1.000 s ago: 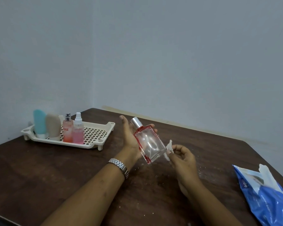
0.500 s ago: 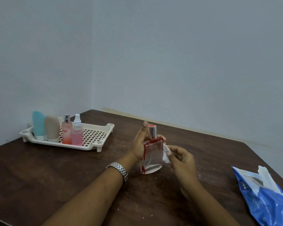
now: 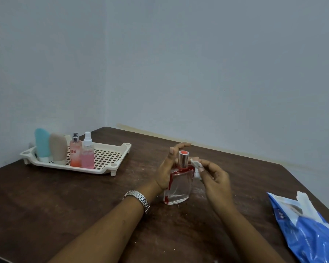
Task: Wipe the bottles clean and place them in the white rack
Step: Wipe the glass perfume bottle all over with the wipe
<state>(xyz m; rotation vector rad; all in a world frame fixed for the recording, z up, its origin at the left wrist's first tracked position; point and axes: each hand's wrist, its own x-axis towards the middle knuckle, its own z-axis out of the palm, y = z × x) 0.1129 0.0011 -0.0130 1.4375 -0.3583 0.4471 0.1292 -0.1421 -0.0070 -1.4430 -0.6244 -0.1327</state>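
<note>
1. Near edge. A blue and white wipe packet (image 3: 311, 232) lies on the right of the dark wooden table (image 3: 46, 202), with a white sheet sticking out of its top. White crumbs are scattered over the table surface around the work area. A metal watch (image 3: 138, 199) sits on the left wrist.

2. Work area, centre of the table. The perfume bottle (image 3: 179, 186) stands upright. It is clear glass with red edges and a silver cap with a red top. Whether its base rests on the table or is held just above it cannot be told.

3. Left hand (image 3: 166, 168). The palm cups the left side of the perfume bottle. The fingers curve round behind the cap and the thumb points up beside it.

4. Right hand (image 3: 215, 179). The thumb and fingertips pinch a small crumpled white wipe (image 3: 196, 168). The wipe touches the right shoulder of the perfume bottle, just beside the cap.

5. Far left. The white rack (image 3: 110, 158) stands well apart from the hands, near the corner of the table. Four bottles stand upright in a row at its left end:
   - teal bottle (image 3: 42, 143)
   - beige bottle (image 3: 57, 148)
   - peach spray bottle (image 3: 75, 151)
   - pink spray bottle (image 3: 87, 155)
   The right part of the rack shows bare grid.

6. Background. A plain pale wall (image 3: 198, 63) runs behind the table.
</note>
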